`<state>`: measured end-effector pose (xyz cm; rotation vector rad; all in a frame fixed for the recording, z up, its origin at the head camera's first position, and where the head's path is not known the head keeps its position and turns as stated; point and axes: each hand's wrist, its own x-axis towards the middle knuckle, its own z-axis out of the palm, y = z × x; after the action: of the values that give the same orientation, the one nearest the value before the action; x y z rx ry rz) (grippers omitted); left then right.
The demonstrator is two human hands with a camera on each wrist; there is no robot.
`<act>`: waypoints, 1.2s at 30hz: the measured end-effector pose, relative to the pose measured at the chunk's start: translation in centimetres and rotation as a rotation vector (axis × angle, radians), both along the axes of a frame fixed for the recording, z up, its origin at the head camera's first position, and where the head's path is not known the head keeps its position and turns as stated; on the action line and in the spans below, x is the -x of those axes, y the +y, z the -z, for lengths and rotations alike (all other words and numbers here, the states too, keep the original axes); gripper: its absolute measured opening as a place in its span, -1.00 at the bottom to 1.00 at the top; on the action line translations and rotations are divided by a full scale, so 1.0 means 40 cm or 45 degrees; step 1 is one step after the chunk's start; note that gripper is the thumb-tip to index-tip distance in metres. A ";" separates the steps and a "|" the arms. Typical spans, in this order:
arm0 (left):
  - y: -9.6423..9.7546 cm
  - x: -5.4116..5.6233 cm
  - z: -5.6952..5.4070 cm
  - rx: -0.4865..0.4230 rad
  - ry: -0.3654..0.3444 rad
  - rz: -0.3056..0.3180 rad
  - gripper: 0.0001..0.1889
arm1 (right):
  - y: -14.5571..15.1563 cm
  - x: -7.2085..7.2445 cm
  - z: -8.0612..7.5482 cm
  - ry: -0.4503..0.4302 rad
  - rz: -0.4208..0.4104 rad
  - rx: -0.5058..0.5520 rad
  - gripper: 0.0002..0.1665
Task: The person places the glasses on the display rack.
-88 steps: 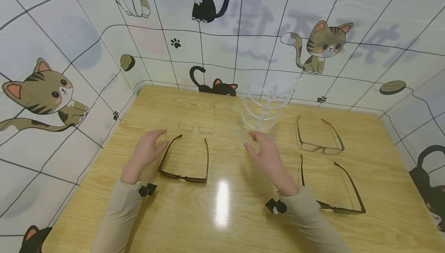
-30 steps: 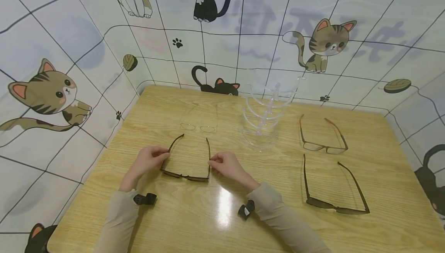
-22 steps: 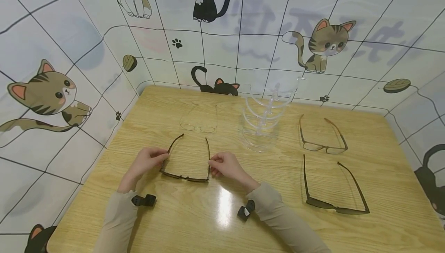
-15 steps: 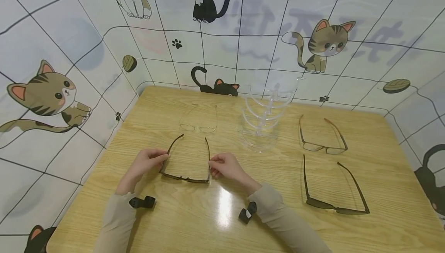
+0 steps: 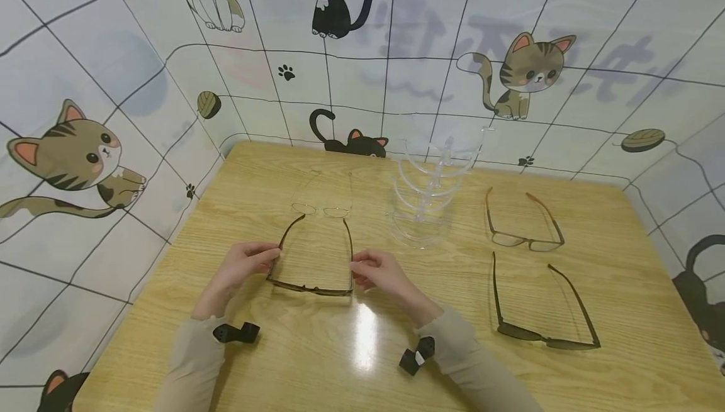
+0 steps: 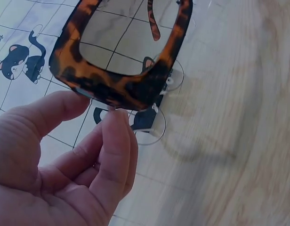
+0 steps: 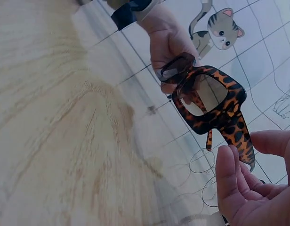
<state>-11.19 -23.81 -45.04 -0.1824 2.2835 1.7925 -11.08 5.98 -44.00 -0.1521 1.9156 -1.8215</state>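
Both hands hold a pair of tortoiseshell sunglasses [image 5: 309,289], temples unfolded and lenses towards the wearer of the head camera. My left hand [image 5: 242,268] pinches the left temple between thumb and fingers. On the other side, my right hand [image 5: 386,278] pinches the right temple. In the right wrist view the mottled orange-and-black frame [image 7: 234,106] tilts over the table, apparently lifted off it. Close in the left wrist view, the sunglasses' rim [image 6: 121,89] hides part of the scene. Thin wire-rimmed glasses [image 5: 304,209] lie just beyond the temple tips.
A clear tiered glasses stand [image 5: 421,226] is at the back, right of the wire-rimmed pair. On the right lie brown-framed glasses [image 5: 527,241] and dark sunglasses [image 5: 520,332], temples open. A cat-patterned wall [image 5: 362,72] borders the wooden table [image 5: 317,361].
My right hand came left from near the stand, and both hands took hold of the tortoiseshell sunglasses' temples. In the last half second the sunglasses shifted slightly right and seem to have risen.
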 end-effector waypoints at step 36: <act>0.200 0.036 -0.045 -0.323 -0.103 0.227 -0.56 | 0.209 -0.036 -0.047 -0.046 0.295 0.053 -0.54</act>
<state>-12.64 -15.82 -43.26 -0.0060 1.9292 1.9204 -9.62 14.33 -42.11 0.0931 1.9381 -1.9984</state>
